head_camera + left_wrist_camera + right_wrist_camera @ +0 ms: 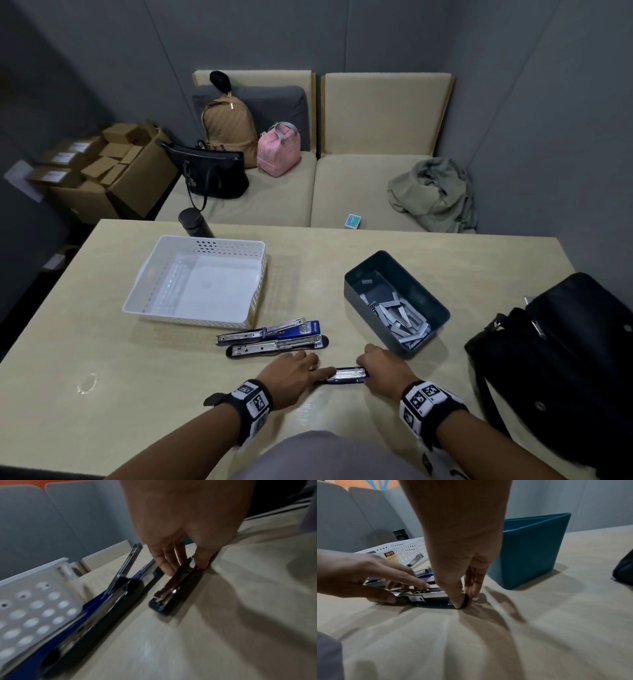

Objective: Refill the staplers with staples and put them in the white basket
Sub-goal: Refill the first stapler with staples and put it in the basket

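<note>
Staplers are the business here, and three show on the tabletop. Taken from the biggest thing down: the white basket sits far and left with nothing visible inside it; the dark bin sits far and right with loose strips of staples heaped in it. Between the two, a little nearer, a blue stapler and a black stapler lie side by side with their tops swung open.

Nearest of all is the third stapler, a small dark one lying flat with its long axis running left to right. The left hand is at its left end and the right hand at its right end, so each hand covers one end and neither is the nearer. In the left wrist view the left fingers straddle the metal rail, thumb on one side and fingers on the other, pinching it lightly. In the right wrist view the right fingers point straight down and pinch the rounded end against the tabletop.

My reading is that the stapler is being steadied for opening or loading. The staples lie far and right of it, just beyond the right hand, which makes that hand the likelier one to fetch a strip.
</note>
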Demonstrator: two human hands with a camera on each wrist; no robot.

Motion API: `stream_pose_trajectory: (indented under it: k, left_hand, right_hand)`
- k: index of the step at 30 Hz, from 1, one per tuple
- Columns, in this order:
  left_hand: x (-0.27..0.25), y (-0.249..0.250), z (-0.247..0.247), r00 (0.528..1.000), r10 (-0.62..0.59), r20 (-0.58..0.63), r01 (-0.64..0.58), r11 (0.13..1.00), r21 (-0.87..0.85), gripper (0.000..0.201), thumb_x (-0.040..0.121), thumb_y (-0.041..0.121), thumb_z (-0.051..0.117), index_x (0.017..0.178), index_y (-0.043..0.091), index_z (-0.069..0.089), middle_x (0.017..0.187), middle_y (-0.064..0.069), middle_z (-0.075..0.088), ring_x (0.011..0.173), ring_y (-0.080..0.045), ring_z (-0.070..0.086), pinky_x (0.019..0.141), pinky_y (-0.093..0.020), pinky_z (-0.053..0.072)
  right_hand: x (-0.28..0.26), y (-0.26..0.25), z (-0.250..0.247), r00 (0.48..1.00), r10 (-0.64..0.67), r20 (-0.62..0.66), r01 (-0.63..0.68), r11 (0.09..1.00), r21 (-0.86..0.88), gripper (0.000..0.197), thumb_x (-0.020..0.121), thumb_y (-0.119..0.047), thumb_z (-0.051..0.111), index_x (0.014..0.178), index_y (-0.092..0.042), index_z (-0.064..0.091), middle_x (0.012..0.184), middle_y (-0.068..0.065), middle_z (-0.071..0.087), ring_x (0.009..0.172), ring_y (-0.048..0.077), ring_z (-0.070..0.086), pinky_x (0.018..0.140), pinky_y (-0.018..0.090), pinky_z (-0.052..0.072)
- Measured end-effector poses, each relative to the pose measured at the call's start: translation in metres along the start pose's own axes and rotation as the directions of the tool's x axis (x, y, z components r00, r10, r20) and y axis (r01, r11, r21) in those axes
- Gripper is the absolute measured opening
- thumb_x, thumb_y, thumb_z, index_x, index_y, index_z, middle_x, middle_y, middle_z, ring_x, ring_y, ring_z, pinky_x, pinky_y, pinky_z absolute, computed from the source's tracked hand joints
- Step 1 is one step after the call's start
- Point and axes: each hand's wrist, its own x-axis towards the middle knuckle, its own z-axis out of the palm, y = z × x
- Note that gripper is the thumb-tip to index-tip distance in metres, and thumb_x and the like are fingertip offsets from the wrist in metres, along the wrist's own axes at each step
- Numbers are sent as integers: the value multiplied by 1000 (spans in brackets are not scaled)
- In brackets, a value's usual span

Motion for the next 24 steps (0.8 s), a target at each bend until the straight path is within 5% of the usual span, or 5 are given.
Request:
stream_pose_trajectory:
  k: [5,9,13,18,24]
  left_hand:
    - [23,-1,-10,994,13,107,-7,998,-59,59,100,11,41,148,40,23,117,-13,54,103,-35,49,70,-49,53]
    - [25,-8,-6,995,32,93,-23,995,-99,57,102,18,40,150,44,24,121,-11,53,108,-37,49,70,-48,52]
    - [25,-12,0,998,34,56,-29,995,-95,49,103,30,34,147,47,24,114,-9,57,99,-34,53,71,-48,54]
    - [27,-14,5,998,5,61,3,992,-124,50,101,27,39,145,47,27,111,-8,57,96,-32,55,68,-45,55]
    - [35,-17,0,997,-45,62,53,987,-149,55,101,23,43,148,44,25,127,-11,50,104,-34,53,67,-45,55]
  right_hand:
    - [-9,-6,-16,997,-72,26,71,997,17,25,85,-11,55,110,-12,56,113,11,55,103,31,59,78,36,47]
    - [-10,-4,-55,957,-187,-223,220,966,135,30,92,-20,49,118,-20,64,115,-3,62,104,17,59,85,32,47]
    - [5,24,-96,927,-25,-374,118,966,230,23,92,-21,50,105,-20,68,104,-5,66,93,16,63,77,32,52]
    - [41,77,-116,951,232,-206,-165,941,296,31,86,-8,52,112,-12,70,114,9,68,100,26,64,88,36,54]
    - [75,82,-107,990,137,26,-139,984,110,21,87,-9,56,103,-8,70,112,11,69,96,29,66,79,35,53]
